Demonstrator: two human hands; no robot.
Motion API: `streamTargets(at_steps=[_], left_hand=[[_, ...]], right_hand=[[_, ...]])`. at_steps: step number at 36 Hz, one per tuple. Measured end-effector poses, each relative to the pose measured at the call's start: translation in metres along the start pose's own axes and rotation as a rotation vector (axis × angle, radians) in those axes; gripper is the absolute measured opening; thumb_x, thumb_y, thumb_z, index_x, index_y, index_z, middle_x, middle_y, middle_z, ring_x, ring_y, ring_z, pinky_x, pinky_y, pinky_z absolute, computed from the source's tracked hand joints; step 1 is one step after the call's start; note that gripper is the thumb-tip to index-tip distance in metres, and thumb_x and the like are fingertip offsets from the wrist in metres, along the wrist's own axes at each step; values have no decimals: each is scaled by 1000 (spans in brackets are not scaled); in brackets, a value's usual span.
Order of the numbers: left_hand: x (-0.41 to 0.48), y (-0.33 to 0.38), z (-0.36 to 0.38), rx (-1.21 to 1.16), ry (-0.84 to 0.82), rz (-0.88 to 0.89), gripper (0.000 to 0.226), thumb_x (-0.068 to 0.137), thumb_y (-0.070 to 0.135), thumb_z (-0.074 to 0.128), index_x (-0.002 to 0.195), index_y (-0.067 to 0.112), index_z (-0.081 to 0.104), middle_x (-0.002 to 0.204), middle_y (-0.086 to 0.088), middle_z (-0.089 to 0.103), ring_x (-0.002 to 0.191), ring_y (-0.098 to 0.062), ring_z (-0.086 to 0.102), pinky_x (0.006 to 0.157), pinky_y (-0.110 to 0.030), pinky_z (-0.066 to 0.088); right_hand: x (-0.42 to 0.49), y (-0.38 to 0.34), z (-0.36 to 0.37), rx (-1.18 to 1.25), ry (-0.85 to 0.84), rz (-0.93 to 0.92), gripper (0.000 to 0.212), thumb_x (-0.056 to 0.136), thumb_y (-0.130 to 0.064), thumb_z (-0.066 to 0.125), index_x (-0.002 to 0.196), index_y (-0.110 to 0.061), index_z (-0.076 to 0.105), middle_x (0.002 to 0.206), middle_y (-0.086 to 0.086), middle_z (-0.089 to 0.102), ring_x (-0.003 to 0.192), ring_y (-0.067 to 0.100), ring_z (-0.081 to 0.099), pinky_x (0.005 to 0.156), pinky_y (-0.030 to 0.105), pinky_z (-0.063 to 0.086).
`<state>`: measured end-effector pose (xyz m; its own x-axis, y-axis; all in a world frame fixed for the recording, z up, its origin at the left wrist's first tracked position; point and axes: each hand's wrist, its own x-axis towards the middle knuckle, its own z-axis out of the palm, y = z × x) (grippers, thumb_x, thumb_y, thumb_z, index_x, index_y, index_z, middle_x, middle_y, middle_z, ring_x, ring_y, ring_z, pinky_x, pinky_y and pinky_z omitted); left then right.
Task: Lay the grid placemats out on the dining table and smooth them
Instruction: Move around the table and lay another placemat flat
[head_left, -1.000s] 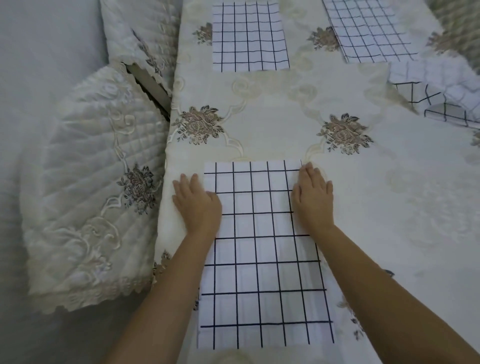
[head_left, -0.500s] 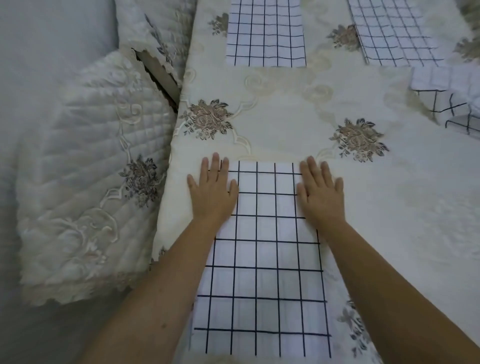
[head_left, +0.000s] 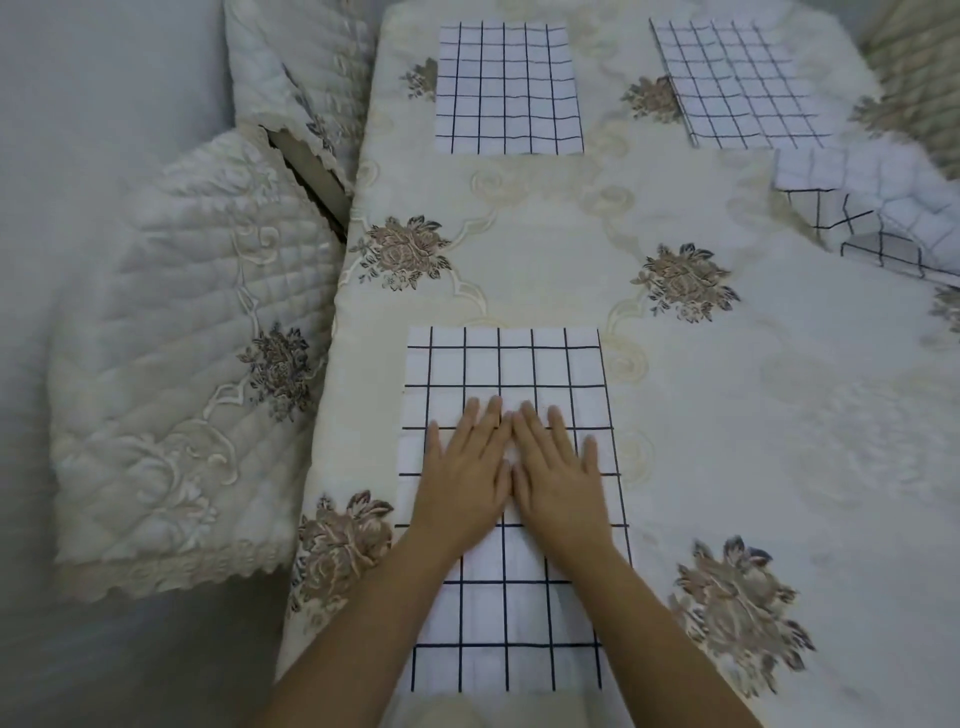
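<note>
at the middle of the near placemat (head_left: 514, 364), the left hand (head_left: 465, 467) and right hand (head_left: 558, 467) lay side by side, palms down, fingers straight and spread, forefingers touching, holding nothing. that mat lay flat by the dining table (head_left: 545, 249) left edge, its long axis running straight away from the person, a short edge nearest them. beyond, a far placemat (head_left: 508, 88) lay flat and another, the slanted placemat (head_left: 748, 83), sat askew. a rumpled heap (head_left: 893, 208) of grid cloth lay at the right, so the job looked past halfway.
</note>
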<state>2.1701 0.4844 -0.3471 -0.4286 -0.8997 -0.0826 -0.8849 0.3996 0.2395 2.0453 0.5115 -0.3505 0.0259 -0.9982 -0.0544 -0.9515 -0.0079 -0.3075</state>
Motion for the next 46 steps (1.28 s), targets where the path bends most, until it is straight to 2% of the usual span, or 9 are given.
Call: streamTargets(at_steps=[5,9,12,16,23,32,39,43,46], left_hand=[[4,-33,-9,33,-52,-130,55,88,34,28,136,15,47,146,-7,41,132,-28,42,94,-61,38],[-13,-65,-16,-19,-73,-297,69,86,41,4,147,17,25,156,-4,17,144,-25,15,109,-60,16],[-34,-67,-20,50,-58,-388,75,84,41,-2,146,8,24,155,-15,16,143,-33,12,108,-63,11],[-52,-17,-23,27,47,-357,58,85,26,26,130,-2,50,142,-23,41,133,-39,37,100,-63,29],[-80,45,11,-52,-64,-86,52,85,26,32,134,11,37,140,-8,48,132,-22,36,100,-51,39],[-121,-35,10,5,84,-285,55,88,31,28,138,12,44,146,-8,39,135,-27,37,100,-58,36],[-136,-32,4,-111,180,-448,58,84,25,26,127,-4,51,140,-25,42,133,-41,35,103,-63,26],[-122,42,-2,-180,283,-120,49,82,11,30,128,0,43,141,-24,41,137,-34,24,113,-47,11],[-113,83,12,-200,155,0,50,86,14,32,135,6,34,145,-15,40,141,-20,17,113,-39,11]], right_hand=[[-11,46,-17,-3,-40,191,63,88,-45,11,147,-24,18,153,-9,7,143,18,7,112,53,15],[-29,80,-30,-12,-31,292,66,84,-50,-5,147,-30,1,151,-15,-12,143,11,-8,115,49,2],[-36,88,-38,55,-36,381,56,96,-42,11,149,-25,10,156,-11,-2,145,13,-5,114,51,-1],[-31,58,-47,189,71,571,39,97,-18,31,132,-7,43,148,10,33,136,27,25,105,51,23],[-78,-10,-8,-8,-15,76,49,80,-25,37,125,-18,55,136,4,53,132,25,37,99,58,36],[-109,60,-18,-64,37,235,52,88,-32,32,136,-18,47,143,2,45,131,30,42,101,57,34],[-112,53,-21,105,74,497,50,93,-31,27,137,-15,45,152,4,31,143,26,21,112,56,6],[-117,3,-14,26,182,341,46,79,-21,33,115,-7,58,132,19,53,128,40,43,99,67,21],[-132,-12,8,-31,80,85,60,83,-34,38,141,-17,35,148,6,34,145,24,9,113,52,13]])
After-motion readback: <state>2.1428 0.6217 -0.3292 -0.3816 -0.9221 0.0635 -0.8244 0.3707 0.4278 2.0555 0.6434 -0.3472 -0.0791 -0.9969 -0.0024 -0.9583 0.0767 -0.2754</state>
